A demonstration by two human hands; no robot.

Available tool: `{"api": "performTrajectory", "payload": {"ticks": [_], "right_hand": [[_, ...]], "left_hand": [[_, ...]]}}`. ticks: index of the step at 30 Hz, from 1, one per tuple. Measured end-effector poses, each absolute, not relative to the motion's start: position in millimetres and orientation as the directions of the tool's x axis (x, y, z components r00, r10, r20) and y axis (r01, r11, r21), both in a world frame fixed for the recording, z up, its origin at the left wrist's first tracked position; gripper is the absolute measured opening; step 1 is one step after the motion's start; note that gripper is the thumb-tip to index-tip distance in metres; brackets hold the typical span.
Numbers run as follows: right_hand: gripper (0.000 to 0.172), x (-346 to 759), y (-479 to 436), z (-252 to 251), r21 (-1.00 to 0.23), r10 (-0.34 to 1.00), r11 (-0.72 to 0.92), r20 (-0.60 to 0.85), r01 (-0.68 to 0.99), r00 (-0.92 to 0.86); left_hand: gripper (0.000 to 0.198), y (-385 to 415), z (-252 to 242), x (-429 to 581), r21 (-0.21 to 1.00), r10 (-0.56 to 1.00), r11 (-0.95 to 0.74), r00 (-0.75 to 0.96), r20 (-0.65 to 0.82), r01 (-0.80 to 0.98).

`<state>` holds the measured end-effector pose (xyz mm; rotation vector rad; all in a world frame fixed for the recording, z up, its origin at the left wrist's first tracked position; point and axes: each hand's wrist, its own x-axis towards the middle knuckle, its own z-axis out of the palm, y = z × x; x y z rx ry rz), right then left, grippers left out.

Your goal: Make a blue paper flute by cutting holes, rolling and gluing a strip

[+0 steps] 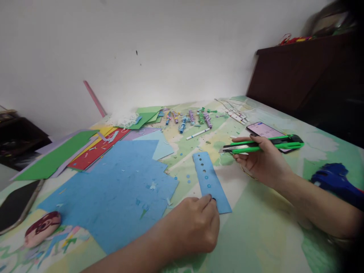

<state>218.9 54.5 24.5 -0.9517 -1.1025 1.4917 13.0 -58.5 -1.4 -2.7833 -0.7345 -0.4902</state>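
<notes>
A narrow blue foam strip (pixel 218 197) lies on the table, with a row of small round holes and cut rings along it. My left hand (pixel 196 223) is closed, its fingertips pinched together and pressed on the strip's lower left part. Whatever may be between those fingertips is hidden. In my right hand (pixel 261 163) is a green utility knife (pixel 284 141), held above the table to the right of the strip. The blade end points left, with some blade showing. Left of the strip lies a large blue foam sheet (pixel 113 189) strewn with small scraps.
Coloured sheets (pixel 57 155) and a dark phone (pixel 19 204) lie left, near a pink rounded case (pixel 42 229). Decorated paper rolls (pixel 191 116) and a white stick (pixel 198 134) stand farther back. A lit phone (pixel 265 129) and blue glue gun (pixel 332 182) are on the right.
</notes>
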Motion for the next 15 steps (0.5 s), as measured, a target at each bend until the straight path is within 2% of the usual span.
{"api": "performTrajectory", "payload": {"ticks": [3,6,8,11,15], "right_hand": [[0.04,215.9,52.6,24.3,-0.938,0.959,-0.152,-0.065,-0.312,-0.274],[0.027,213.3,50.7,19.9,-0.932,0.948,-0.15,-0.041,-0.331,-0.315],[0.027,211.1,48.3,15.9,-0.948,0.949,-0.127,-0.03,-0.293,-0.313],[0.031,206.2,40.9,11.4,-0.985,0.949,-0.085,-0.034,-0.15,-0.315],[0.024,200.9,29.2,10.3,-0.985,0.902,-0.008,-0.081,0.17,-0.425]], "left_hand": [[0.018,-56.1,-1.7,13.7,-0.201,0.403,-0.836,0.82,0.407,0.511],[0.02,-56.0,0.8,16.7,-0.227,0.406,-0.819,0.811,0.421,0.527],[0.021,-58.6,2.5,21.3,-0.227,0.408,-0.812,0.801,0.438,0.537],[0.021,-65.7,1.0,30.9,-0.202,0.388,-0.826,0.791,0.472,0.526],[0.017,-72.7,-11.1,40.5,-0.19,0.338,-0.854,0.793,0.506,0.484]]}}
